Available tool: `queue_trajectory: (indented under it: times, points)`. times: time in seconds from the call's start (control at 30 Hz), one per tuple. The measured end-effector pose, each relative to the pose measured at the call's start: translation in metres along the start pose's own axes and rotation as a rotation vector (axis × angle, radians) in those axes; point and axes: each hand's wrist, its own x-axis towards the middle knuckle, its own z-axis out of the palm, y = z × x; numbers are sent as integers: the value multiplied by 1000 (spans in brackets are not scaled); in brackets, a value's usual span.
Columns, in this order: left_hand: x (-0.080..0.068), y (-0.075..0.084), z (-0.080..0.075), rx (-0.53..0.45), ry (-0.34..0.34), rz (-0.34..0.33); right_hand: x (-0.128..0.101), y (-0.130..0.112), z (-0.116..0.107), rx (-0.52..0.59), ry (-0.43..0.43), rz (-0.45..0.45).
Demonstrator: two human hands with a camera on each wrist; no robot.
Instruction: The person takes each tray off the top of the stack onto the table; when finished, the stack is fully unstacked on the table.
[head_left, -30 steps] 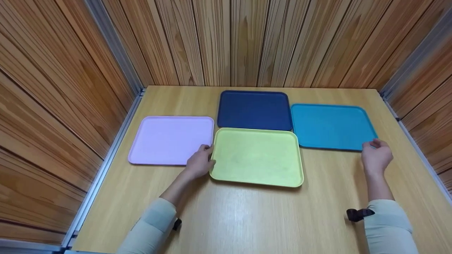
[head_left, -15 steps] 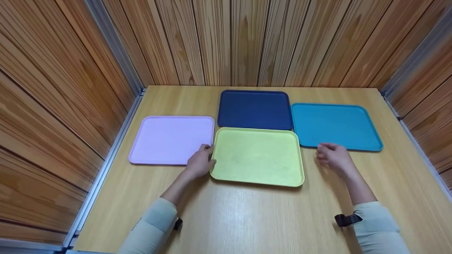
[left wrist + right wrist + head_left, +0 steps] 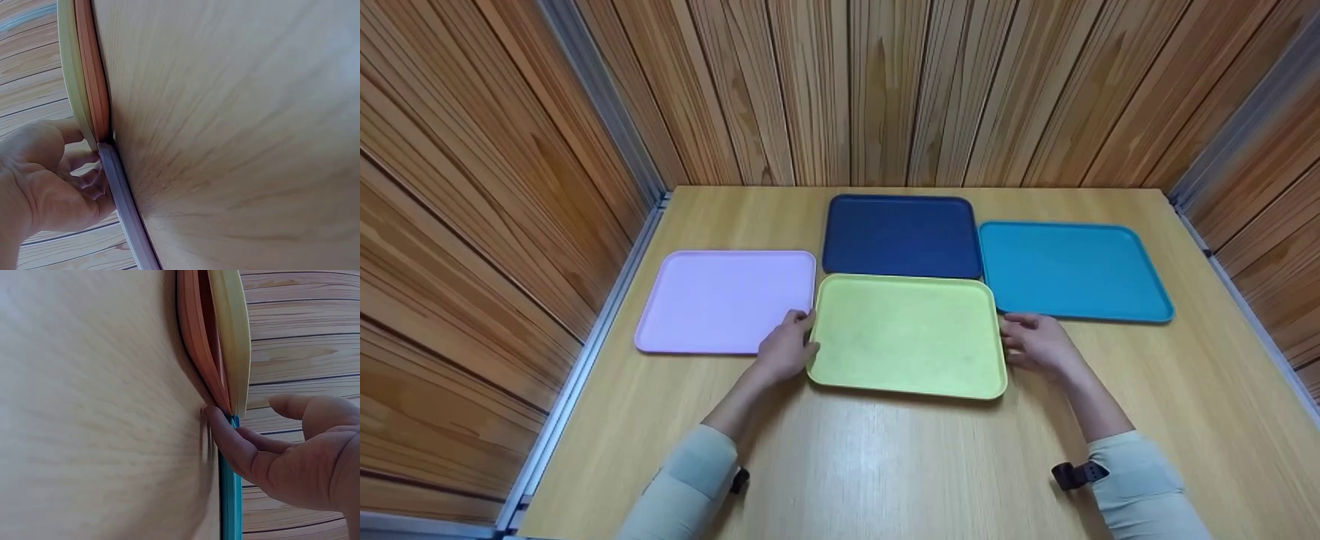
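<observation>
A yellow-green tray (image 3: 907,337) lies in front at the middle, stacked over an orange tray (image 3: 194,326) that the head view hides. My left hand (image 3: 786,349) holds the yellow tray's left edge, thumb at its rim, fingers bent down beside the lilac tray (image 3: 720,300). At the opposite edge is my right hand (image 3: 1039,346), its fingers extended toward the stack's side near the corner of the teal tray (image 3: 1076,270). In the right wrist view its thumb stands apart from the fingers, and a narrow gap shows between the yellow and orange rims.
Behind the yellow tray lies a navy tray (image 3: 901,236), close beside the teal one. All rest on a light wooden table (image 3: 870,472). Wood-plank walls (image 3: 885,90) enclose the back and both sides, with metal rails (image 3: 577,375) along the table's side edges.
My right hand has left the teal tray's near right corner and moved left to the yellow tray's right edge. The teal tray's near right corner shifted slightly right earlier. My left hand stays put.
</observation>
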Motion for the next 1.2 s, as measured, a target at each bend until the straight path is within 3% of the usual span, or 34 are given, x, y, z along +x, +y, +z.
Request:
queue_trajectory:
  times: [0.2,0.43,0.5,0.83,1.07,1.2]
  points:
    - [1,0,0,11,-5,3,2,1,10,-93,15,-30]
    - [0,0,-1,7,-2,-6,6,3,16,-418,184,-95]
    - [-1,0,0,10,1,2,7,4,16,-459,220,-100]
    - [-1,-3,1,-19,22,21,7,6,12,-451,210,-81]
    - [1,-4,4,27,76,41,5,8,9,-369,185,-85]
    - [1,-4,5,38,75,46,2,9,8,-332,188,-82]
